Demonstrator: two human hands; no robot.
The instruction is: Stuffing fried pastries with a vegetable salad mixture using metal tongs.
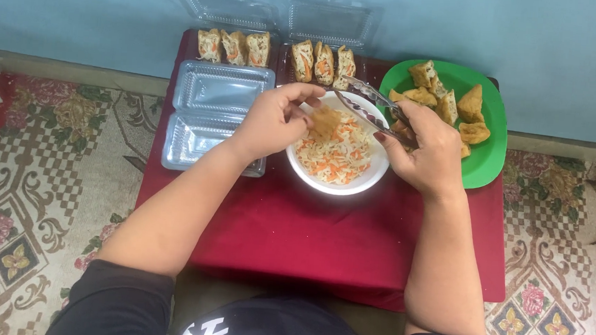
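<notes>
- The left hand (277, 120) is closed on a fried tofu piece (325, 122), pinching it between thumb and fingers and holding it just above the white bowl (374, 174).
- The right hand (425, 148) is closed around the handle end of metal tongs (369, 104); their arms reach up and left over the bowl's far rim, with the tips close to the held piece.
- The bowl sits in the middle of the low table under a dark red cloth (308, 224) and holds a shredded filling (334, 156) of pale strips and orange carrot; it looks well stocked.
- Just right of the bowl, a green plate (491, 160) carries several plain tofu pieces (473, 117), none showing any filling, so these seem to be what is left to do.
- At the far edge, two clear plastic boxes stand with their lids up: the left box (229, 9) has three stuffed pieces (234, 46) in a row, and the right box (333, 19) also has three stuffed pieces (323, 63). By the look of it, six are done.
- Left of the bowl lies another clear hinged box (218, 113), open flat with nothing in either half.
- Judging by this, the work is somewhere around the middle: one piece is in hand, and a plateful and a box wait.
- A patterned floral rug (31, 191) surrounds the table, with a blue wall (565, 53) behind.
</notes>
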